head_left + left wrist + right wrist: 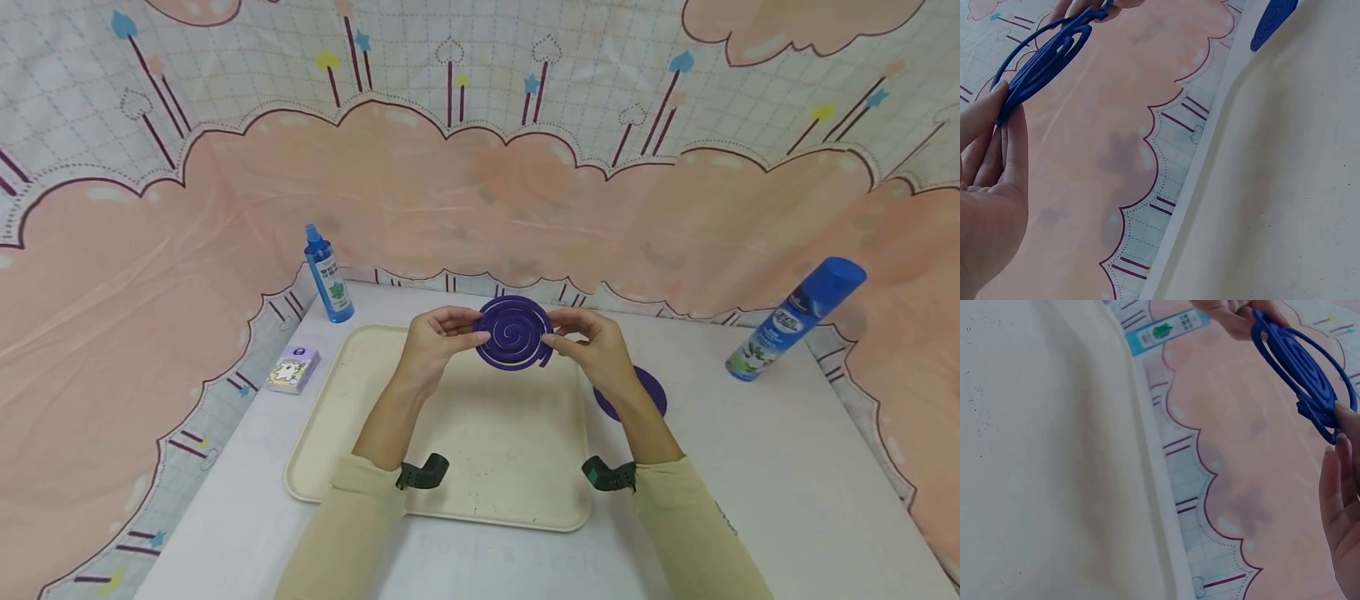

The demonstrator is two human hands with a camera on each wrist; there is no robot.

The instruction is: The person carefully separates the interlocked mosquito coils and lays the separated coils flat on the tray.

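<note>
Purple coil hung pinched by left hand and right hand; I judged gentle pressure best, as it seemed loose.

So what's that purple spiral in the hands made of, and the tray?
The purple spiral: maybe pressed powder, its colour even and dull, though plastic is possible. The tray: probably hard plastic, smooth-looking, judging by its raised rim and rounded corners.

Coil above tray; box left, can right.
</note>
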